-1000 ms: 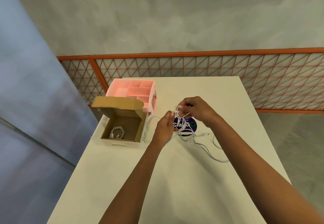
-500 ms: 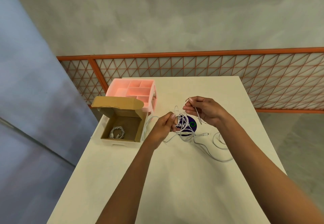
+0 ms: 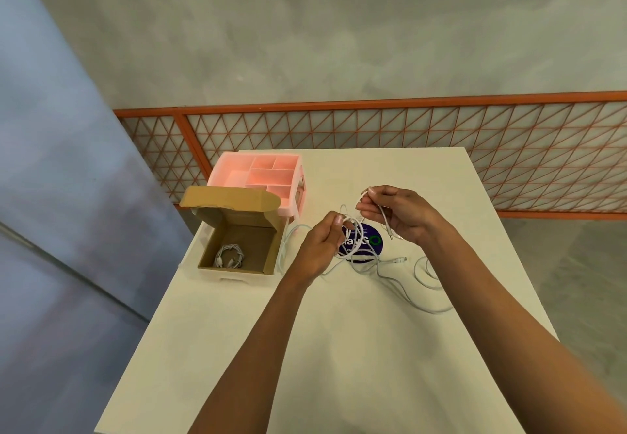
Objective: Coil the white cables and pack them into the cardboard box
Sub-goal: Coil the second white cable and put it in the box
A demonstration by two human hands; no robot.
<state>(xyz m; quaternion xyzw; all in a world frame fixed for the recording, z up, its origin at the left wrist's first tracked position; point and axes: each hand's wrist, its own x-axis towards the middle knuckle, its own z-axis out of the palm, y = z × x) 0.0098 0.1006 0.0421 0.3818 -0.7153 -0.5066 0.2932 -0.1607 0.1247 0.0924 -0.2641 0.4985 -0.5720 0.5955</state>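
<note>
Two grips work one cable: my left grip (image 3: 319, 247) pinches several loops of white cable (image 3: 353, 226) between thumb and curled fingers; my right grip (image 3: 400, 216) pinches a free end of it, the plug hanging below my palm; both are held over one round purple sticker (image 3: 368, 243) on the white surface (image 3: 339, 348); loose strands (image 3: 400, 284) trail from the loops toward the right edge and stop short of it, and I cannot tell whether they are one cable or more; one coiled cable (image 3: 230, 255) lies inside the one cardboard box (image 3: 212, 236), lid flap up, set on a white tray (image 3: 234, 277) at the left edge; one pink organiser (image 3: 258, 172) stands just behind it at the far left corner; open surface runs from my wrists to the near edge; one orange lattice railing (image 3: 407, 134) lines the far side.
</note>
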